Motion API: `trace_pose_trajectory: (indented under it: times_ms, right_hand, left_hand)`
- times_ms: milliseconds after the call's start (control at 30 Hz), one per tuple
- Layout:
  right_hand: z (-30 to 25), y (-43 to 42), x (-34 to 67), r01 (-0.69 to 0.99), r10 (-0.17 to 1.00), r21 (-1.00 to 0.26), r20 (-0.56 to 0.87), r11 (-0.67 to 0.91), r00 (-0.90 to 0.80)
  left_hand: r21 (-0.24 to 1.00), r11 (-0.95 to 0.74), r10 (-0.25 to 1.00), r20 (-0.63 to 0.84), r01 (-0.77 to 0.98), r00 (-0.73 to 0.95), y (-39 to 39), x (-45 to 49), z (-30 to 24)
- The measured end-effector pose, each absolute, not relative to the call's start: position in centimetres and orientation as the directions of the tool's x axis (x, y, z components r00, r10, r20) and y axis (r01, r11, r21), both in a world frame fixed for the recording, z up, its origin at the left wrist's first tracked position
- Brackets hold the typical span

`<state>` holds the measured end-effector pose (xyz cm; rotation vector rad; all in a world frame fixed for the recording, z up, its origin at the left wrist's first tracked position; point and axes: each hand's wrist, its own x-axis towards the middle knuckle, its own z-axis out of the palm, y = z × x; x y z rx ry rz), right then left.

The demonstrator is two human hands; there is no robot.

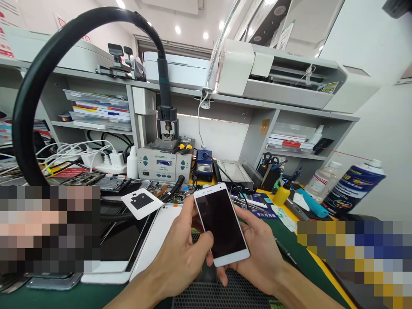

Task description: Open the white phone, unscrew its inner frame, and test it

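A white smartphone [222,223] with a dark screen is held up between both hands, tilted slightly left, its screen facing me. My left hand [188,240] grips its left edge, the thumb lying over the lower left of the glass. Along the right edge my right hand [259,249] is closed, with fingers curled behind and below the phone. Beneath the hands lies a black perforated mat [222,296] on the green work surface. The back of the phone is hidden.
A hot-air station [161,163] stands behind, its black hose [28,94] arching over the left. Tablets [125,249] and a white card [141,204] lie at left. At right are a spray can [354,186], a clear bottle [323,180] and a yellow bottle [281,194].
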<state>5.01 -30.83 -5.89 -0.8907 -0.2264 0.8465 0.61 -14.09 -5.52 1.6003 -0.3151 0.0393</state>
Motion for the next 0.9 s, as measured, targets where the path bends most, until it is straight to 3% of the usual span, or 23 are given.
trace_pose_trajectory:
  times_ms: [567,900]
  right_hand:
    - [-5.89,-30.88,4.96,-0.544,0.739,-0.768,-0.141,0.339,0.659]
    - [-6.29,-30.91,4.84,-0.426,0.656,-0.818,-0.08,0.387,0.75]
  left_hand:
    - [0.98,0.044,-0.209,0.199,-0.194,0.957,-13.94,0.57,-5.28]
    - [0.975,-0.02,-0.072,0.218,-0.22,0.973,-14.59,0.64,-5.59]
